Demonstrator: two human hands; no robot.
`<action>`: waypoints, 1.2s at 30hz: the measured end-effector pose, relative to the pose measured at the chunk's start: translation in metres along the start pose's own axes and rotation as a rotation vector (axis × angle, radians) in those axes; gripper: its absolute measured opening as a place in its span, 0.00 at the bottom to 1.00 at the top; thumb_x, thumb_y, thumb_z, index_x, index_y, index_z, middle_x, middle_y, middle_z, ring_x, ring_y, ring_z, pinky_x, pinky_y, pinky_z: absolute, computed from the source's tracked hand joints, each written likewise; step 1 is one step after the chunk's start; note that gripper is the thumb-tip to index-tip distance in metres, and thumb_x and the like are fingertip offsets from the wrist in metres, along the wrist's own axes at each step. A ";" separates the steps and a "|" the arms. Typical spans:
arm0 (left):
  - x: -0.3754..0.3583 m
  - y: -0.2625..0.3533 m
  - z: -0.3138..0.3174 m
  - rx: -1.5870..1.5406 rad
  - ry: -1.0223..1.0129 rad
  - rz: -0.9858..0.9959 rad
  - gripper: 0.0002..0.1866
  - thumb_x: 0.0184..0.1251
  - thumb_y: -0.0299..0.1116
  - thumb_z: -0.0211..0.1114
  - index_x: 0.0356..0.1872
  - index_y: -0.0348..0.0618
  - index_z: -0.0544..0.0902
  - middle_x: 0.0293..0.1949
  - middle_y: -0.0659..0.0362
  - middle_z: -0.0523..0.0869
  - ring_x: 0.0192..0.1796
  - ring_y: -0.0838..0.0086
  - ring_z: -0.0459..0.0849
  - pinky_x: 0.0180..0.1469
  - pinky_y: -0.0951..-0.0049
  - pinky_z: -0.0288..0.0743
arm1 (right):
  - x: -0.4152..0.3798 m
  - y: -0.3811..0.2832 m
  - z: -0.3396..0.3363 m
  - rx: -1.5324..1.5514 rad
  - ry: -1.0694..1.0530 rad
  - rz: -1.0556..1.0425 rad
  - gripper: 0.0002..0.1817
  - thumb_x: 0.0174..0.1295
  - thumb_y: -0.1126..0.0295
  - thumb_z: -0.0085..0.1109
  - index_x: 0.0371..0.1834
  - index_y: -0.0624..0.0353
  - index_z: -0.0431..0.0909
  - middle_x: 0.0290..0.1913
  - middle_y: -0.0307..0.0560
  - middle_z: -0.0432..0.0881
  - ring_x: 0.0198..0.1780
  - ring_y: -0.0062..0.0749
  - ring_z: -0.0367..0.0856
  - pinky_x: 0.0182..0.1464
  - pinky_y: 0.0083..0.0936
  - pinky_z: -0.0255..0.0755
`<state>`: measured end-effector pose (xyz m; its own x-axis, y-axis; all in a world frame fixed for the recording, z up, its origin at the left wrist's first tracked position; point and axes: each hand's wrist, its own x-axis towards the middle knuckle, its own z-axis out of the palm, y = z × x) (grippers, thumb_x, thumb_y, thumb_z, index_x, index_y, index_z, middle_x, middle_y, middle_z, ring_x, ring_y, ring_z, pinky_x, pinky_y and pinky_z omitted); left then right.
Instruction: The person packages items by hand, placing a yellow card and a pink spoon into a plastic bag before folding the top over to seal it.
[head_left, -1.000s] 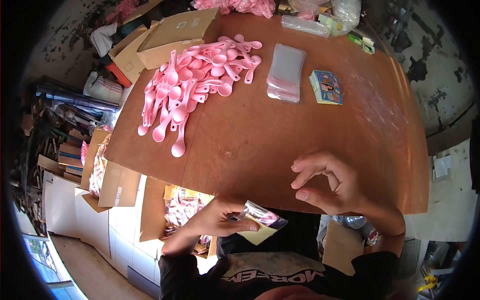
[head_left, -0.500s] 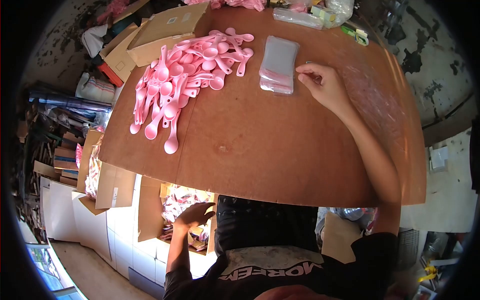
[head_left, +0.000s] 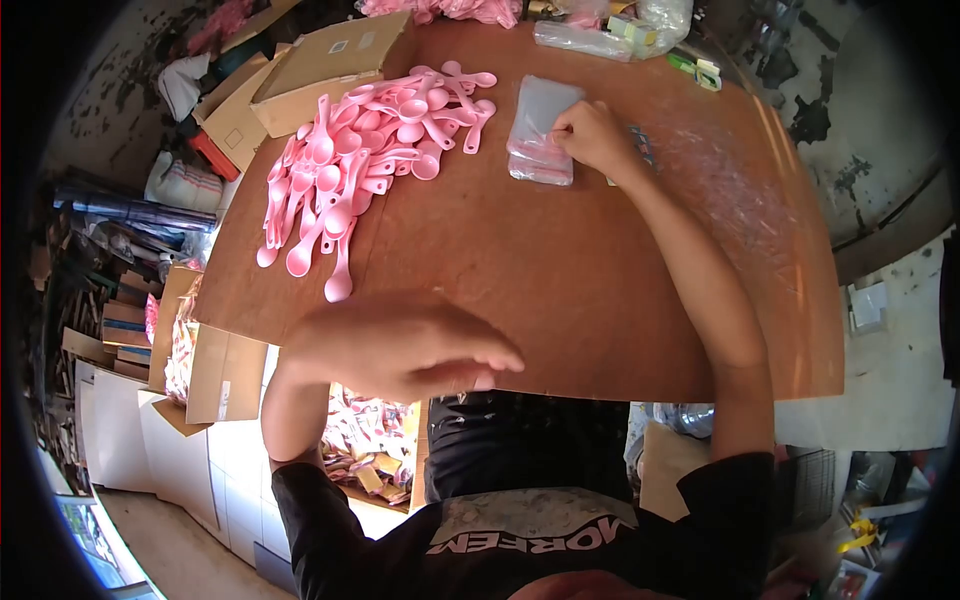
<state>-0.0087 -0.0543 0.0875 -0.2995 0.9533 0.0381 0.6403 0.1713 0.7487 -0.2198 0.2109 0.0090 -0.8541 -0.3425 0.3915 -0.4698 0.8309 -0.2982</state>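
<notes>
The right hand's fingers (head_left: 568,128) are bent, their tips drawn close together on the lower right part of a stack of clear plastic bags with pinkish lower ends (head_left: 548,100); whether they pinch a bag I cannot tell. The right hand (head_left: 595,138) is turned with its back partly up, and its forearm slants forward and inward over the worktop (head_left: 520,290) from a bent elbow at the near right side.

The left hand's fingers (head_left: 485,350) are loosely extended toward the right, the thumb a little apart beneath them, with nothing visible in their grasp. The left hand (head_left: 385,345) is blurred, held level over the near edge of the worktop, with its elbow bent at the lower left.

Just right of the right fingers, a stack of blue printed cards (head_left: 642,146) shows partly from behind the hand and wrist. Farther right lies crumpled clear plastic film (head_left: 740,190). To the left of the right fingers, and beyond the left ones, spreads a pile of pink plastic spoons (head_left: 350,145), with a brown cardboard box (head_left: 335,65) behind it. Beyond the right fingers are a clear plastic roll (head_left: 580,42) and, farther right, a green and white object (head_left: 695,71). Below the left fingers, an open carton of small packets (head_left: 375,450) sits lower than the worktop.
</notes>
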 end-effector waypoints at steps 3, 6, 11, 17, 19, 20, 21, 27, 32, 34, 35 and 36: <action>0.022 -0.018 -0.021 -0.022 0.089 -0.041 0.14 0.68 0.29 0.61 0.51 0.35 0.79 0.43 0.49 0.86 0.45 0.62 0.86 0.46 0.67 0.79 | -0.002 -0.005 -0.007 -0.020 -0.043 -0.025 0.06 0.52 0.72 0.62 0.29 0.61 0.85 0.28 0.55 0.83 0.31 0.47 0.85 0.37 0.35 0.77; 0.037 -0.042 -0.039 0.111 0.193 -0.224 0.15 0.69 0.30 0.60 0.52 0.34 0.78 0.43 0.49 0.86 0.46 0.64 0.86 0.48 0.68 0.79 | -0.005 -0.003 -0.003 0.018 0.006 -0.126 0.05 0.52 0.74 0.61 0.30 0.62 0.85 0.29 0.56 0.83 0.32 0.48 0.85 0.38 0.36 0.77; 0.058 -0.065 -0.060 0.332 0.284 -0.386 0.15 0.69 0.30 0.59 0.53 0.33 0.78 0.43 0.49 0.86 0.44 0.62 0.86 0.47 0.67 0.78 | -0.004 -0.003 -0.001 0.038 0.010 -0.104 0.05 0.50 0.74 0.62 0.29 0.60 0.84 0.29 0.56 0.84 0.33 0.48 0.85 0.38 0.38 0.77; 0.071 -0.109 -0.070 0.414 0.373 -0.372 0.14 0.65 0.26 0.58 0.51 0.36 0.79 0.43 0.49 0.86 0.44 0.62 0.85 0.48 0.66 0.77 | -0.002 -0.005 -0.004 0.026 0.010 -0.094 0.03 0.49 0.74 0.61 0.26 0.59 0.84 0.30 0.55 0.84 0.34 0.48 0.84 0.38 0.41 0.77; 0.077 -0.114 -0.067 0.469 0.457 -0.392 0.14 0.64 0.24 0.57 0.51 0.36 0.79 0.43 0.49 0.85 0.44 0.61 0.85 0.48 0.66 0.77 | -0.001 -0.005 -0.005 0.011 -0.003 -0.104 0.04 0.50 0.74 0.61 0.27 0.59 0.84 0.30 0.55 0.84 0.35 0.49 0.84 0.39 0.42 0.77; 0.080 -0.117 -0.066 0.526 0.539 -0.409 0.15 0.62 0.22 0.55 0.50 0.37 0.79 0.43 0.48 0.85 0.44 0.60 0.85 0.48 0.65 0.76 | 0.001 -0.004 -0.006 0.021 -0.014 -0.117 0.06 0.49 0.78 0.59 0.29 0.62 0.84 0.30 0.59 0.83 0.35 0.51 0.84 0.39 0.39 0.77; 0.083 -0.118 -0.066 0.526 0.540 -0.411 0.15 0.62 0.22 0.55 0.50 0.37 0.79 0.43 0.48 0.85 0.44 0.60 0.85 0.48 0.65 0.76 | 0.002 -0.004 -0.006 0.029 -0.023 -0.129 0.08 0.49 0.81 0.56 0.31 0.66 0.83 0.31 0.63 0.82 0.35 0.53 0.84 0.40 0.37 0.77; 0.093 -0.150 -0.068 0.698 0.614 -0.346 0.18 0.59 0.27 0.56 0.52 0.39 0.80 0.47 0.49 0.82 0.48 0.54 0.83 0.50 0.57 0.76 | 0.008 0.004 -0.002 0.052 -0.066 -0.154 0.10 0.50 0.83 0.54 0.35 0.68 0.82 0.33 0.66 0.81 0.39 0.57 0.83 0.43 0.39 0.76; 0.106 -0.165 -0.061 0.714 0.789 -0.297 0.17 0.57 0.23 0.59 0.49 0.39 0.79 0.41 0.48 0.82 0.44 0.52 0.82 0.45 0.56 0.75 | 0.010 0.004 -0.004 0.074 -0.091 -0.142 0.09 0.54 0.79 0.54 0.36 0.67 0.82 0.33 0.66 0.81 0.39 0.57 0.83 0.44 0.40 0.75; 0.112 -0.167 -0.065 0.685 0.781 -0.312 0.16 0.57 0.26 0.61 0.48 0.42 0.81 0.40 0.49 0.84 0.45 0.54 0.83 0.47 0.57 0.76 | 0.011 0.004 -0.005 0.088 -0.101 -0.136 0.08 0.56 0.77 0.55 0.36 0.67 0.82 0.33 0.66 0.81 0.38 0.57 0.83 0.43 0.40 0.75; 0.114 -0.167 -0.068 0.658 0.771 -0.325 0.15 0.58 0.29 0.62 0.48 0.46 0.83 0.39 0.50 0.86 0.46 0.56 0.84 0.49 0.57 0.78 | 0.012 0.003 -0.005 0.102 -0.102 -0.129 0.07 0.55 0.76 0.56 0.34 0.66 0.83 0.33 0.65 0.81 0.39 0.56 0.83 0.43 0.41 0.75; 0.116 -0.171 -0.071 0.656 0.776 -0.325 0.15 0.58 0.29 0.62 0.48 0.46 0.83 0.39 0.50 0.86 0.46 0.56 0.84 0.49 0.57 0.78 | 0.012 0.002 -0.006 0.116 -0.100 -0.122 0.06 0.55 0.74 0.58 0.31 0.65 0.83 0.33 0.63 0.82 0.39 0.55 0.83 0.42 0.42 0.76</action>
<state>-0.2028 0.0090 0.0109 -0.7447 0.4585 0.4849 0.6353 0.7097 0.3046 -0.2301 0.2112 0.0186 -0.8045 -0.4844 0.3436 -0.5888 0.7266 -0.3541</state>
